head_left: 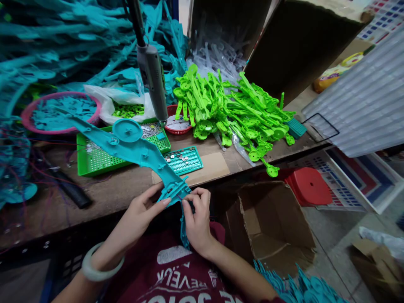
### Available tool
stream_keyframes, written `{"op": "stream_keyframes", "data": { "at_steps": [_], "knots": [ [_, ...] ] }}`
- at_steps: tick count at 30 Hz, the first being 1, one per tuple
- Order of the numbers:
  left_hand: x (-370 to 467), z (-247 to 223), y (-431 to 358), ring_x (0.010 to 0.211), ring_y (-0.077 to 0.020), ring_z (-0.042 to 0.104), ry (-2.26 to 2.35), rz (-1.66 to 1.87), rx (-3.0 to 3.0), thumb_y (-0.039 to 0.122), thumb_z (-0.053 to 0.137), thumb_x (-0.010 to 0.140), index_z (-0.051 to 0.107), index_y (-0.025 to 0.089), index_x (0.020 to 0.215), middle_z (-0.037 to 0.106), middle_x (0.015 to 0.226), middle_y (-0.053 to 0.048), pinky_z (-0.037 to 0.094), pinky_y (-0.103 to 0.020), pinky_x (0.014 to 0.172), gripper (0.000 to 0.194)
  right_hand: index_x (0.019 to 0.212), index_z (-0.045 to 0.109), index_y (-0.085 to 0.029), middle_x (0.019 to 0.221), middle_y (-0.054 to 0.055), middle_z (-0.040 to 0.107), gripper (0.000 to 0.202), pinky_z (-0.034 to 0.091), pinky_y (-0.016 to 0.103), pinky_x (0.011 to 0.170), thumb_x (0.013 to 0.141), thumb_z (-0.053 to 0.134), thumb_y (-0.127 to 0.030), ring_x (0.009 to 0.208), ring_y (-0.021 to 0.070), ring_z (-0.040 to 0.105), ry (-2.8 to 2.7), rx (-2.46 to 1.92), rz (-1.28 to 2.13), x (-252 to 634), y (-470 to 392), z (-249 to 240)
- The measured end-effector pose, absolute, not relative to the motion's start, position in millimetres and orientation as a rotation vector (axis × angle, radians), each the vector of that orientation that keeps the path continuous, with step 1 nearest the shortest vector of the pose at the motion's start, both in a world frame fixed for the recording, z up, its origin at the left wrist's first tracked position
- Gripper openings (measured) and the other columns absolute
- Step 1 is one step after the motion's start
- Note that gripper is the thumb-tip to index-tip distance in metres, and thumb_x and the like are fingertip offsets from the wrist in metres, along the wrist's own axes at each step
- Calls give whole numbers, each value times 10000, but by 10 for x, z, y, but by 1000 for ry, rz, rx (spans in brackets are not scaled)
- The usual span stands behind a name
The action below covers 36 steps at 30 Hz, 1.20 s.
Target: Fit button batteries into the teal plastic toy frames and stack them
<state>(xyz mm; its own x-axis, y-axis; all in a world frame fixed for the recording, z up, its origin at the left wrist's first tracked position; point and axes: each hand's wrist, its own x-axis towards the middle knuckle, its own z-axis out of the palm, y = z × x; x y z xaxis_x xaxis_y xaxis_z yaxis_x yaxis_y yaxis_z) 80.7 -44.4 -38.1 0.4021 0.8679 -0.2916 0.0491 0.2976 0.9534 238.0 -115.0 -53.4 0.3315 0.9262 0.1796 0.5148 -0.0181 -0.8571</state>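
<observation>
A long teal plastic shell part (142, 152) with a round disc on its upper side slants from the upper left down to my lap. My left hand (137, 216) grips it near its lower bend, thumb on top and the other fingers mostly underneath. At the same bend, my right hand (198, 221) has thumb and fingers pinched together against the part. Whether a small piece or wire sits in that pinch is hidden. Just beyond my hands lies a teal tray (186, 162) of small round metal pieces, on a flat cardboard piece (214, 167).
A power screwdriver (153, 80) hangs over the bench. Behind are a green basket (82, 162), a pink bowl (28, 120), piled teal parts (78, 38) and bright green parts (217, 105). A black-handled tool (74, 191) lies left. An open carton (274, 223) and red stool (311, 185) stand right.
</observation>
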Motion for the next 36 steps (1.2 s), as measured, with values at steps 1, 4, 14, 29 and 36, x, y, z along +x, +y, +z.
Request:
{"op": "stream_keyframes", "data": {
  "at_steps": [1, 4, 14, 29, 36],
  "knots": [
    [816, -396, -453, 1277, -268, 556, 1032, 692, 1133, 443, 735, 816, 606, 254, 1298, 662, 1325, -34, 430, -378, 1093, 534, 881, 597, -214, 1016, 65, 496, 103, 441, 401, 910, 948, 521, -199, 998, 215, 509, -1292, -1667, 550, 2367, -1139, -536],
    [845, -447, -485, 1263, -280, 563, 1126, 709, 1103, 463, 750, 797, 575, 234, 1324, 660, 1323, -55, 406, -405, 1109, 601, 866, 595, -217, 1004, 62, 500, 111, 432, 406, 916, 952, 524, -216, 998, 218, 507, -1254, -1666, 536, 2326, -1105, -542],
    [947, -465, -520, 1152, -253, 634, 1148, 847, 1086, 417, 761, 785, 600, 216, 1254, 691, 1260, -64, 496, -347, 1001, 535, 900, 662, -218, 1052, 68, 504, 85, 407, 429, 960, 912, 579, -204, 1047, 233, 495, -1335, -1654, 477, 2323, -1013, -513],
    [1056, -476, -529, 1027, -230, 638, 1213, 902, 1353, 363, 647, 845, 611, 201, 1160, 697, 1125, -49, 468, -331, 921, 356, 830, 649, -205, 1152, 69, 491, 59, 363, 433, 1063, 810, 678, -157, 1179, 241, 459, -1628, -1423, 758, 2588, -519, -183],
    [1054, -555, -470, 1025, -217, 610, 1118, 832, 1298, 369, 607, 881, 542, 228, 1191, 655, 1128, -36, 453, -338, 921, 347, 817, 570, -213, 927, 10, 543, 155, 483, 290, 793, 823, 673, -330, 829, 150, 554, -878, -1077, 1111, 2690, -303, -383]
  ]
}}
